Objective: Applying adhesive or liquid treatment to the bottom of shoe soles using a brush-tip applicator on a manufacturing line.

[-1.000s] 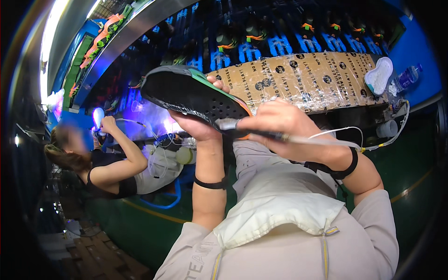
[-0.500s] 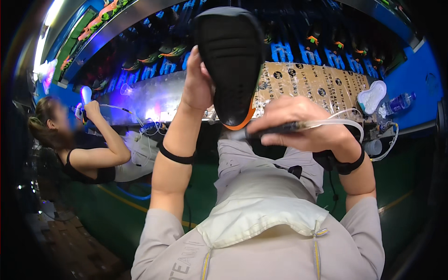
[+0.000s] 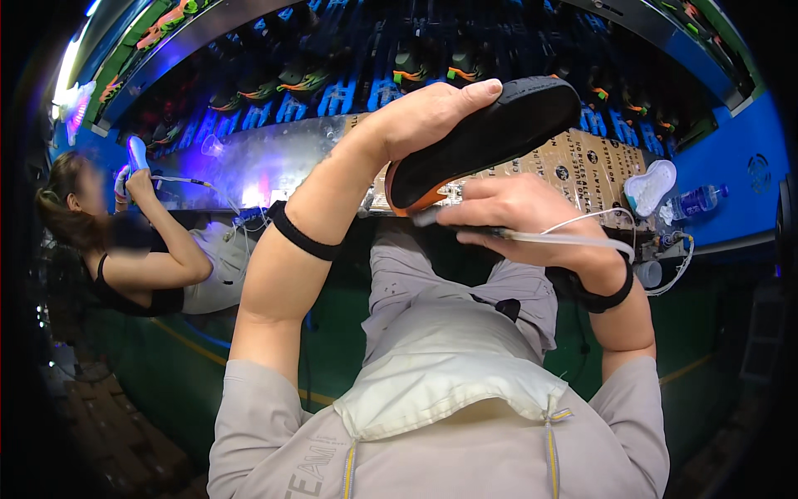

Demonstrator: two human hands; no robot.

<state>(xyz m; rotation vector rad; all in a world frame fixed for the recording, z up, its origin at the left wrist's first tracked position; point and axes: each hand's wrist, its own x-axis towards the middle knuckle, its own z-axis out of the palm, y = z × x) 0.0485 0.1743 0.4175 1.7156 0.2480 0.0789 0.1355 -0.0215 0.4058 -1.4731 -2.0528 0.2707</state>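
My left hand point(image 3: 428, 121) is wrapped round a shoe point(image 3: 507, 125) with a black underside and an orange strip at the heel. The shoe lies tilted, heel toward me and toe up to the right, above the bench. In my right hand point(image 3: 524, 204) is a brush with a dark handle, its whitish tip point(image 3: 426, 218) right at the orange heel edge; whether it touches is hard to tell. A pale tube point(image 3: 573, 239) runs from the brush handle past my right wrist. The fingers under the shoe are hidden.
Printed cardboard point(image 3: 573, 162) covers part of the metal bench point(image 3: 287, 154). A white sole point(image 3: 651, 187) and a plastic bottle point(image 3: 701, 200) lie at the right. Shoes on blue holders point(image 3: 337, 98) line the rack behind. At left, a co-worker's hand point(image 3: 141, 185) holds a sole.
The shoe has swung from nearly upright to a slant, its toe moving right and down. My left hand has turned over with it. The brush stays by the heel edge.
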